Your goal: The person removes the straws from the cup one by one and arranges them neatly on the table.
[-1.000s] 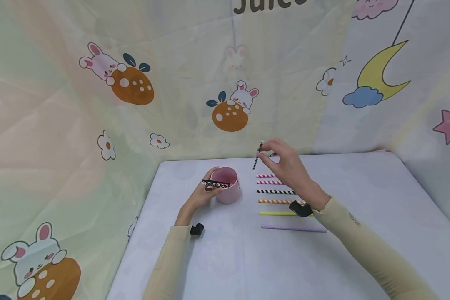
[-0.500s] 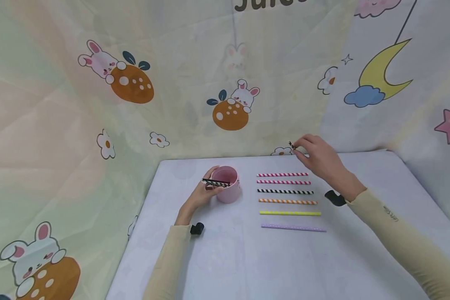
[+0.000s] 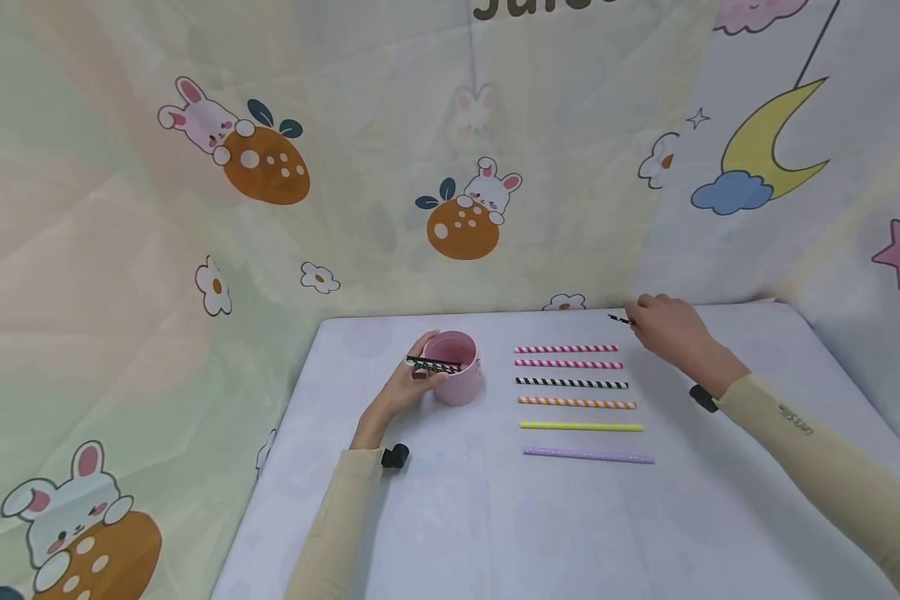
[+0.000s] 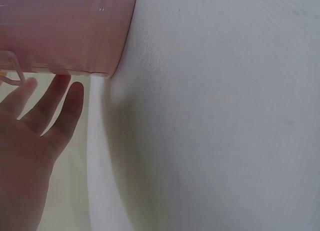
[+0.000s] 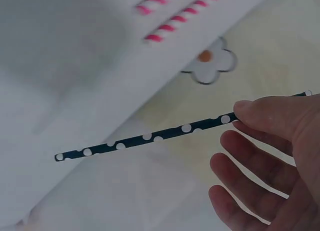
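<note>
Shifted rightward and lower since half a second earlier: right hand (image 3: 671,327), with slim black white-dotted straw (image 5: 172,133).
Nearest: light-purple straw (image 3: 588,456), then yellow (image 3: 581,426), orange (image 3: 577,403) and black (image 3: 572,383) white-striped straws, laid in a row on the white cloth-covered bench (image 3: 450,517); could be scattered if brushed by a sleeve.
Left of row: pink cylindrical cup (image 3: 465,388), gripped by thumb and fingers of left hand (image 3: 399,390); black-and-white straws (image 3: 432,365) slanted over its rim, possibly spilled if it is tipped.
Farther: two pink-and-white straws (image 3: 568,364).
Farthest: dotted straw, pinched off-centre by thumb and forefinger, other fingers loosely bent, near the far edge; could be swivelled or dropped there. Bench contact cannot be told.
</note>
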Demonstrator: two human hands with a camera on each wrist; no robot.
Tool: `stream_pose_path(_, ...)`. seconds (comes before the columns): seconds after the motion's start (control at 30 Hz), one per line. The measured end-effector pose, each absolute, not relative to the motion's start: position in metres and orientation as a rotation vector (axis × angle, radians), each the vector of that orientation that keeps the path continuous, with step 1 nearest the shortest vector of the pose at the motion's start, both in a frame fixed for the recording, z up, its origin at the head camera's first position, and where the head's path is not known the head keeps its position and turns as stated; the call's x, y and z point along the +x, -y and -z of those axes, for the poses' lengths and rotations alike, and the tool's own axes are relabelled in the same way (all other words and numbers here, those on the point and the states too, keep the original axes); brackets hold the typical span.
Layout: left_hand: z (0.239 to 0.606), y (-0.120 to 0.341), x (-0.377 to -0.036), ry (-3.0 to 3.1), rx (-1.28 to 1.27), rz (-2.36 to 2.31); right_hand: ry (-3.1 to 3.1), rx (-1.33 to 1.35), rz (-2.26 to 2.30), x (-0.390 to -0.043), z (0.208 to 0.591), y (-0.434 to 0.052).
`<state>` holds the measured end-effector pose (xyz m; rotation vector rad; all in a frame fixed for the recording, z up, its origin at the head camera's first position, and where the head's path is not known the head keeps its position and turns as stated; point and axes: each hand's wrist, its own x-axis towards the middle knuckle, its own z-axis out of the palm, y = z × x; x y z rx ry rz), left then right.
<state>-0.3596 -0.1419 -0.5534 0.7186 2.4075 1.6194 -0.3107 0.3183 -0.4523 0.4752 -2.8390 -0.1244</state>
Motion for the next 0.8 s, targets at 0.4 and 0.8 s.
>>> stream_pose_path(0.4,0.553,0.141,-0.359,-2.391,0.687,-1.607,3.051,0.470,0.345,-0.325,0.503,-0.351)
stream_pose_path(0.8,0.555,0.142,-0.360,-2.409,0.679,-1.601,3.113,0.419,0.329,-0.331,0.517,-0.365)
